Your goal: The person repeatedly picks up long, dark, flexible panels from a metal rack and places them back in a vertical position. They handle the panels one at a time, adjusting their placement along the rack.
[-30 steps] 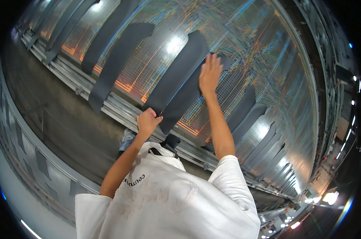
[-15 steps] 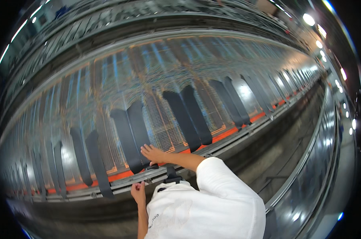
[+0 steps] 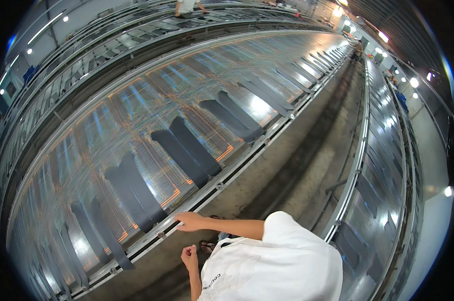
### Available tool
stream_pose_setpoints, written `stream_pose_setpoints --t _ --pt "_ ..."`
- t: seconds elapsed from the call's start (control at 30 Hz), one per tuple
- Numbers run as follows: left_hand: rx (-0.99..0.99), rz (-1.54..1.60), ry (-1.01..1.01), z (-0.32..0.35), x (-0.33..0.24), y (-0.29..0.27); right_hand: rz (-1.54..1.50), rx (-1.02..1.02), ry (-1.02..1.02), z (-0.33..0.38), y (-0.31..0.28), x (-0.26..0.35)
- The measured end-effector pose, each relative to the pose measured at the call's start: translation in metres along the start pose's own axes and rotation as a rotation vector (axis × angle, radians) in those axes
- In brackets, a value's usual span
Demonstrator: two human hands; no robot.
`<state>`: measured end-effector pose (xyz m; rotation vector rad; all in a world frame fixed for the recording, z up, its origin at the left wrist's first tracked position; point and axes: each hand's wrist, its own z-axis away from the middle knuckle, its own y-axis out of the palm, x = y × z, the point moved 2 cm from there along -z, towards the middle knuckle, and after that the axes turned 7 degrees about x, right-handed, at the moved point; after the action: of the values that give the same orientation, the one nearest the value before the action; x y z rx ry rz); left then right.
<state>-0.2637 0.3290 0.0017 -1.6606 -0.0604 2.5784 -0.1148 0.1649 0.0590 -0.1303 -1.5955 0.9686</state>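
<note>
My right hand (image 3: 189, 221) is over the near rail of a long shiny table (image 3: 237, 162), back up, fingers and thumb apart with nothing visible between them. Closest to it is a pair of dark grey cut pieces (image 3: 134, 193), lying flat side by side, their lower ends near the rail. My left hand (image 3: 189, 258) hangs lower, in front of my white shirt, fingers curled closed; whatever may be inside is hidden. Another dark grey pair (image 3: 187, 153) lies just farther along the table.
More grey pieces (image 3: 227, 115) run along the table in both directions. Orange and blue lines cover its top. A concrete aisle (image 3: 282, 175) separates it from a second table (image 3: 375, 175) at the right. Across the far tables, a person in a white top (image 3: 188, 7) stands.
My right hand has lifted off the grey pair and drawn back to the rail. The view has swung right, showing more aisle. The red band along the near edge no longer shows.
</note>
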Motion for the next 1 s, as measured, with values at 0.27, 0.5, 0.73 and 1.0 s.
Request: stream_pose_setpoints --t 0.27,0.5,0.73,1.0 --pt "0.455 -0.308 -0.050 -0.034 -0.016 0.126 -0.255 -0.278 0.752 0.287 -0.073 -0.134" --pt "0.750 -0.720 0.247 -0.069 -0.049 0.351 -0.372 -0.661 1.084 0.478 -0.126 -0.203" --pt "1.036 -0.691 0.325 -0.025 -0.125 0.615 -0.441 -0.857 1.141 0.584 -0.222 -0.233" --pt "1.318 -0.757 0.299 -0.002 -0.144 0.758 -0.471 -0.898 1.118 0.626 -0.333 -0.314"
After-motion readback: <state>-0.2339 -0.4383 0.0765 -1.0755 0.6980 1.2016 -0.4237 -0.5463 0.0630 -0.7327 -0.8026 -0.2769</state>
